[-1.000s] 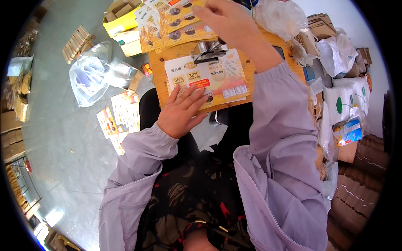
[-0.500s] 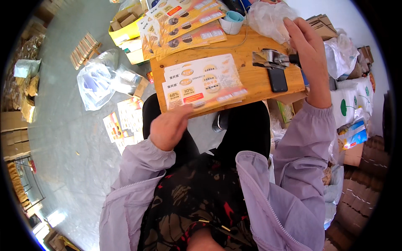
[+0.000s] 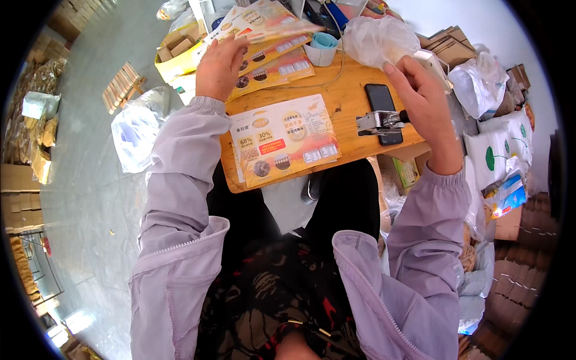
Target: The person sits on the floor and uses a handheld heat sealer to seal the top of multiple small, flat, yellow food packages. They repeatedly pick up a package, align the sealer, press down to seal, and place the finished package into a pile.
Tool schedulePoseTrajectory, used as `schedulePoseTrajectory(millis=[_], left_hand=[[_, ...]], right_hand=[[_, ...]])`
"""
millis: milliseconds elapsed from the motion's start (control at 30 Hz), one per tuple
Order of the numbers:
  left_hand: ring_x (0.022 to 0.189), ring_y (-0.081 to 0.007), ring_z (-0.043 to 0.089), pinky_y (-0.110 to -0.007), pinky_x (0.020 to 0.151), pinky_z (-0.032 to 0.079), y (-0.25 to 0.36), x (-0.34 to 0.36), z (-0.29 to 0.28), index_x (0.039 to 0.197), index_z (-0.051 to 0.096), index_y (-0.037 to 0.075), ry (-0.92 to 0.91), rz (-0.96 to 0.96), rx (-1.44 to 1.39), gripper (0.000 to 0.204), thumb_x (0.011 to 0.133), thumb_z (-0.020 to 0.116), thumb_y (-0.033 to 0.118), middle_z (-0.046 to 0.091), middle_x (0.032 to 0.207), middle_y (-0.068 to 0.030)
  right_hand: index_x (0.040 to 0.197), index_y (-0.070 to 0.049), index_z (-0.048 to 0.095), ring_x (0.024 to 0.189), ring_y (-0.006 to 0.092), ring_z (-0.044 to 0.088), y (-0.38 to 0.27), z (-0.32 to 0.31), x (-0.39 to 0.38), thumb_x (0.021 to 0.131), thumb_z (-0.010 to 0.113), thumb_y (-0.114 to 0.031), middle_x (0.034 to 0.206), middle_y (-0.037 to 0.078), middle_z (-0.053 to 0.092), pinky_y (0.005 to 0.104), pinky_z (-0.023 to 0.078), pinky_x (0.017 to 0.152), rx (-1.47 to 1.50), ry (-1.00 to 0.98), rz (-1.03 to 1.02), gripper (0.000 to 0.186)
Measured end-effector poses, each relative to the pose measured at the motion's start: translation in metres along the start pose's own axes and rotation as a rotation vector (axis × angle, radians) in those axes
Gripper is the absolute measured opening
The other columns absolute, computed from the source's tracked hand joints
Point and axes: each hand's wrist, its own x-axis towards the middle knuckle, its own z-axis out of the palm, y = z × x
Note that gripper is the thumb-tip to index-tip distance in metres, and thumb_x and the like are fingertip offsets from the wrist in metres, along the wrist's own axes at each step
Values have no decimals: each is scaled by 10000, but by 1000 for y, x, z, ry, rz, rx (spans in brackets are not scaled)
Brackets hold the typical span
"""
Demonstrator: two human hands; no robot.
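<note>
My left hand (image 3: 217, 69) is at the left edge of the fanned stack of flat printed packages (image 3: 279, 51), its fingers bent and slightly apart; whether the fingertips touch the top package is hard to see. On the near part of the wooden table lies a small pile of the same white-and-orange packages (image 3: 288, 135), edges nearly lined up. My right hand (image 3: 423, 96) is closed around the black handle of a metal hand stamp (image 3: 378, 123), thumb and forefinger tips close together. The stamp's metal head hangs over a black phone (image 3: 378, 96).
A crumpled clear plastic bag (image 3: 381, 39) and a white cup-like roll with blue inside (image 3: 323, 48) stand at the table's back. A yellow box (image 3: 174, 60) adjoins the left corner. White sacks (image 3: 498, 150) and cartons crowd the right; a wooden stool (image 3: 123, 87) stands on the floor.
My left hand has gone from the near edge of the small pile up to the fanned stack. That pile now lies more squarely. The stamp has shifted nearer across the phone with my right hand.
</note>
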Motion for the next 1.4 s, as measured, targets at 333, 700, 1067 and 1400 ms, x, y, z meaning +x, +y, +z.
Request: schedulePoseTrajectory(millis=[333, 700, 1067, 1400], left_hand=[[1371, -304, 484, -531, 1155, 320, 117, -145, -73, 1316, 622, 153, -547, 46, -240, 448, 875, 708, 149, 597, 1385, -58], [1368, -280, 495, -527, 1172, 305, 116, -170, -62, 1331, 620, 159, -557, -22, -274, 476, 867, 728, 174, 586, 1402, -59], [1356, -265, 511, -530, 1167, 314, 119, -167, -63, 1313, 635, 162, -556, -39, -273, 461, 862, 734, 169, 601, 1377, -42], [1346, -267, 522, -542, 1165, 312, 120, -170, -63, 1298, 643, 156, -539, -54, -298, 452, 855, 732, 149, 607, 1370, -44]], right_hand=[[821, -46, 487, 633, 42, 301, -23, 72, 23, 1005, 612, -286, 654, -51, 355, 252, 257, 546, 32, -43, -195, 327], [816, -43, 663, 690, 324, 656, -46, 162, 45, 926, 580, -385, 736, 123, 679, 417, 499, 649, -60, -50, -177, 368], [847, -78, 680, 714, 316, 675, -36, 191, 44, 900, 572, -407, 737, 110, 698, 438, 520, 670, -196, -190, -144, 351], [894, -62, 638, 661, 276, 611, -29, 199, 41, 953, 587, -432, 702, 134, 614, 407, 448, 610, -152, -227, -138, 378]])
